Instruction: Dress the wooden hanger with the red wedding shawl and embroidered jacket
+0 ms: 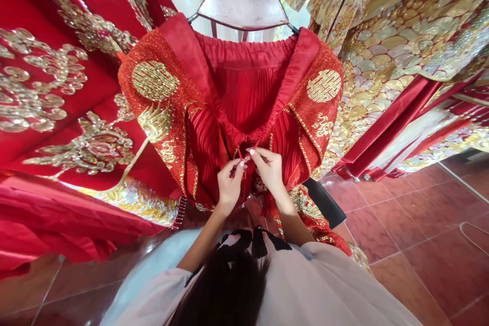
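- Currently, the red garment (244,81) hangs from the wooden hanger (240,5), and you work at the thin red cord (239,152) below that hanger.
- Your left hand (229,186) pinches the cord between thumb and forefinger; your right hand (268,169) pinches just beside it, slightly nearer the hanger. The other fingers curl loosely, and you cannot easily see whether both hands hold one strand or two.
- Because the cord is thin and your grip is only at the fingertips, a strand could slip out and drop among the pleats (208,132) below the hanger.
- If you pull unevenly, the gathered waistband (225,118) under the hanger could bunch to one side, or one cord end could be drawn inside it.
- A firm downward tug could tilt the hanger, or drag the garment's folded shoulders off its ends, since the cloth seems merely draped there.
- Your nails could catch a pleat or the beaded trim (184,137), which runs below the hanger on its left.
- To the left of the hanger, the beaded red dress (103,142) hangs close, and to its right the gold-patterned garment (382,35); swinging your elbows wide could snag either one.
- Your long dark hair (225,290), well below the hanger, could fall across your view if you lean in.
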`<state>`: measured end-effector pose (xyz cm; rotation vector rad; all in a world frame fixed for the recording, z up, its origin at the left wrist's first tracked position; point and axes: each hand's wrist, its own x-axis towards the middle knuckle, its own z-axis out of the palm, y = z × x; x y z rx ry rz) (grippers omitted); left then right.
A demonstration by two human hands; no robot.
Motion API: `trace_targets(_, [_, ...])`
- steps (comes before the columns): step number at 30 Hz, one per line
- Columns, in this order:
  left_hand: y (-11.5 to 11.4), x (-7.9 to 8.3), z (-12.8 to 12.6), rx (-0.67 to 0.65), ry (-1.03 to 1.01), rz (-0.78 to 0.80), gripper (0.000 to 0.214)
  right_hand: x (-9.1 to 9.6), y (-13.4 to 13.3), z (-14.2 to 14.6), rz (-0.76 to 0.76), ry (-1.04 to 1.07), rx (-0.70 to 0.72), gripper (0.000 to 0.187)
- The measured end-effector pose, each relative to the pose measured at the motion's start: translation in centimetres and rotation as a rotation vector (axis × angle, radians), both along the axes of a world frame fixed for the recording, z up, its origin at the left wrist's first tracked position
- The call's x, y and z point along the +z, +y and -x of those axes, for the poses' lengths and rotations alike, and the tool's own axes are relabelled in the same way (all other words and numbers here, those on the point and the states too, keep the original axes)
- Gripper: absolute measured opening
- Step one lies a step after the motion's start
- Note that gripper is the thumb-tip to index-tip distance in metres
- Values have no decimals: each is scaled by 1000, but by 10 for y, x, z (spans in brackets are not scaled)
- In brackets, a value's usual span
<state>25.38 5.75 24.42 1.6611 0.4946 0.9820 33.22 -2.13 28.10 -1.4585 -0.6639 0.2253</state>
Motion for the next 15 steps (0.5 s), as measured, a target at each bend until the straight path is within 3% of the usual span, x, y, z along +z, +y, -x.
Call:
trace_targets(4, [-2, 4, 8, -39, 37, 137, 27, 2, 7, 10, -62, 123, 96, 14])
trace_targets(8, [4, 1, 9, -109, 51, 300, 39, 5, 12, 16, -105, 164, 62, 7])
trace_targets(10, [10, -3, 10, -72, 22, 356, 45, 5, 12, 18, -137, 180, 52, 7])
trace_targets(12, [17, -3, 11, 41, -26, 257, 41, 4, 13, 20, -149, 171, 46, 6])
trace_targets(15, [25, 13, 11, 196, -122, -103, 29, 2, 14, 22, -148, 156, 23, 6])
